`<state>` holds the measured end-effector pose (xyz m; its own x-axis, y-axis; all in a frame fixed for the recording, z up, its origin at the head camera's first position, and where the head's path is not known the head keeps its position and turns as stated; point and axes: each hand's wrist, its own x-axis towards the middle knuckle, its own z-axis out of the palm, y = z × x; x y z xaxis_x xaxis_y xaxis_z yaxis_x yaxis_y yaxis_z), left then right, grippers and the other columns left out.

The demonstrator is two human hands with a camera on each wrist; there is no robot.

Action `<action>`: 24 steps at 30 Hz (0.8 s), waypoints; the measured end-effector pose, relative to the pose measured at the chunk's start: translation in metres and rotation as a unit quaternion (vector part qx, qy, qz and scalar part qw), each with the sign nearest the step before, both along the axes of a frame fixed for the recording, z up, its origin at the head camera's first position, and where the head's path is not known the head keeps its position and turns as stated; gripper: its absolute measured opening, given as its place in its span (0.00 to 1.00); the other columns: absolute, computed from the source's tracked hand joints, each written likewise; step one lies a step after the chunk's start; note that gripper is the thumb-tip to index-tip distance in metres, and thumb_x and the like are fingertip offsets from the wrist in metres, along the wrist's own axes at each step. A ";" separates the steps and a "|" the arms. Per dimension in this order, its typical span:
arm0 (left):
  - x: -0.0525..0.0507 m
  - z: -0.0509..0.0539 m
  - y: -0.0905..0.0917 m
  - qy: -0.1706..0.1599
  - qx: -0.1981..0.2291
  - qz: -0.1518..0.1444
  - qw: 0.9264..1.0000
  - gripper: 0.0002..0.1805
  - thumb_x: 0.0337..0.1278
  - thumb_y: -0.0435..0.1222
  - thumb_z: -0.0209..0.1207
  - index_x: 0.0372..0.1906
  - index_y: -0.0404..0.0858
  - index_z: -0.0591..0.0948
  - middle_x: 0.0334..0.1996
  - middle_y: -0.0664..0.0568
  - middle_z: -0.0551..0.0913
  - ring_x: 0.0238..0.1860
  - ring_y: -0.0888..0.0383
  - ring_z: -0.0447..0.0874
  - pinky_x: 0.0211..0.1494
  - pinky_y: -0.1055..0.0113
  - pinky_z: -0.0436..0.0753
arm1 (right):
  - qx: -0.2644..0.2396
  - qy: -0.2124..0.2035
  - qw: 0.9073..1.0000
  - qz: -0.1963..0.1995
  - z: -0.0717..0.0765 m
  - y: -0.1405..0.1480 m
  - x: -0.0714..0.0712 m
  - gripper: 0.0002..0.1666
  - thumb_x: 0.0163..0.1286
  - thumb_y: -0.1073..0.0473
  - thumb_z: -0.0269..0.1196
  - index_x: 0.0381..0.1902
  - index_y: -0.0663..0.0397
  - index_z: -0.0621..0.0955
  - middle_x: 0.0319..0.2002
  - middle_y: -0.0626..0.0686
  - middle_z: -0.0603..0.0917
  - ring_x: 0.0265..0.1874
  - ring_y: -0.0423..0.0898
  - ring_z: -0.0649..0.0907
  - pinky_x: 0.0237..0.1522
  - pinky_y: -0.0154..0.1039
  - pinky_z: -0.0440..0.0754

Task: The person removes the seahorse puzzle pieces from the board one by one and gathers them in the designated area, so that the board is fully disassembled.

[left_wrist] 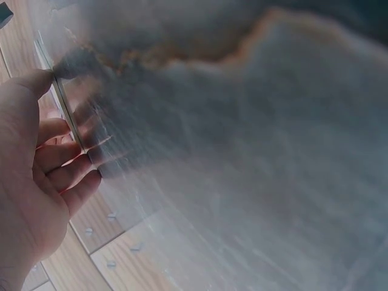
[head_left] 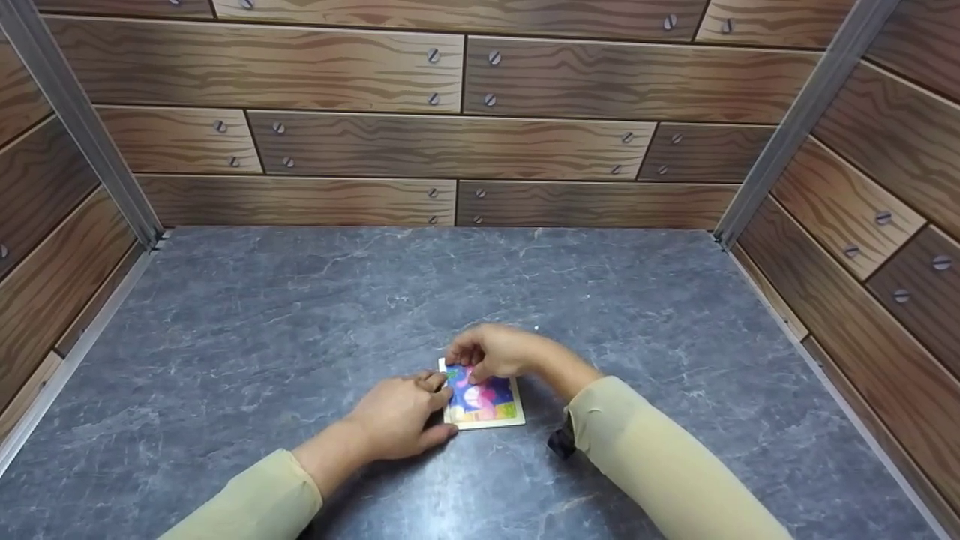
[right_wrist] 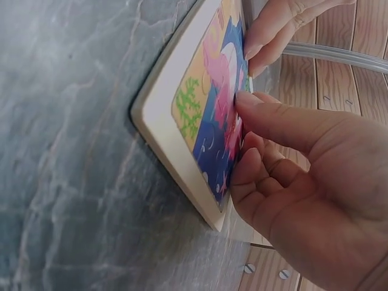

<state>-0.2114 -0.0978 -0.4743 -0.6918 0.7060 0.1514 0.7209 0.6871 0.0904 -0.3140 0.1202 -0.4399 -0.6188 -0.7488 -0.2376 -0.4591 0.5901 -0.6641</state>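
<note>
Left hand (head_left: 397,418), fingers loosely extended, rests against left edge of picture board (head_left: 484,405), lower centre of frame, probably steadying it. Right hand (head_left: 501,352): fingers curled over board's top part; pinching or not, can't tell.

Wood-plank-patterned walls (head_left: 360,142) with grey corner strips (head_left: 806,124) enclose a dark grey marbled tabletop (head_left: 300,300).

No readable text, labels, numbers or signs

Board (head_left: 486,405) on table (head_left: 300,322) — left hand (head_left: 401,416) leftward, right hand (head_left: 501,351) atop
</note>
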 end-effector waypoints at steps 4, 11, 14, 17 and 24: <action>0.000 0.000 0.000 0.000 -0.002 0.001 1.000 0.31 0.73 0.56 0.61 0.63 0.35 0.84 0.64 0.37 0.83 0.63 0.40 0.84 0.59 0.47 0.86 | -0.007 -0.011 1.000 -0.003 -0.002 0.001 -0.002 0.23 0.62 0.75 0.72 0.55 0.63 0.86 0.40 0.54 0.84 0.38 0.39 0.79 0.44 0.31 0.80; -0.002 -0.001 -0.001 0.004 0.003 -0.007 1.000 0.24 0.73 0.55 0.62 0.52 0.37 0.84 0.61 0.37 0.84 0.61 0.41 0.85 0.57 0.47 0.87 | -0.015 -0.039 0.999 -0.003 -0.004 0.001 -0.003 0.23 0.63 0.76 0.71 0.56 0.63 0.84 0.39 0.52 0.81 0.36 0.39 0.76 0.42 0.31 0.76; -0.002 0.000 -0.001 0.000 0.002 -0.006 1.000 0.25 0.73 0.55 0.61 0.53 0.36 0.84 0.62 0.37 0.84 0.62 0.41 0.85 0.58 0.47 0.87 | -0.012 -0.041 0.999 -0.001 -0.004 0.001 -0.004 0.23 0.63 0.76 0.70 0.56 0.63 0.83 0.39 0.51 0.80 0.37 0.39 0.76 0.42 0.31 0.76; -0.002 0.000 -0.001 -0.004 0.000 -0.004 1.000 0.27 0.74 0.55 0.61 0.57 0.35 0.84 0.63 0.37 0.83 0.63 0.40 0.84 0.61 0.47 0.85 | -0.010 -0.042 0.999 0.001 -0.004 0.000 -0.004 0.23 0.63 0.77 0.70 0.56 0.62 0.83 0.40 0.51 0.80 0.37 0.40 0.76 0.43 0.31 0.76; -0.001 0.000 -0.001 -0.005 -0.008 0.001 1.000 0.29 0.74 0.56 0.61 0.60 0.35 0.85 0.64 0.37 0.83 0.64 0.40 0.84 0.61 0.47 0.85 | -0.008 -0.040 0.999 0.004 -0.004 0.001 -0.003 0.24 0.63 0.76 0.69 0.56 0.60 0.82 0.41 0.51 0.79 0.39 0.40 0.76 0.45 0.33 0.76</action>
<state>-0.2127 -0.0984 -0.4743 -0.6952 0.7065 0.1326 0.7182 0.6904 0.0870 -0.3166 0.1212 -0.4438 -0.5922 -0.7579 -0.2737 -0.4097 0.5757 -0.7076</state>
